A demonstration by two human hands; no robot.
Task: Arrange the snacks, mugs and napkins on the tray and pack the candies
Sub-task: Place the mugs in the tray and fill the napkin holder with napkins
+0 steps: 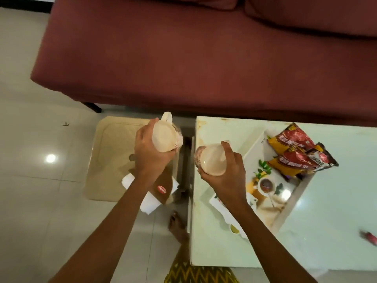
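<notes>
My left hand grips a cream mug with a handle at its far side, held over the right part of a beige tray. My right hand grips a second cream mug above the left edge of the pale green table. White napkins and a brown packet with a red logo lie on the tray's near right corner, partly under my left forearm. Red and yellow snack packets sit on a white tray on the table.
A maroon sofa runs along the far side. A leaf-and-teacup printed box lies on the white tray. A small red object lies at the table's right edge. My bare foot stands on the tiled floor between tray and table.
</notes>
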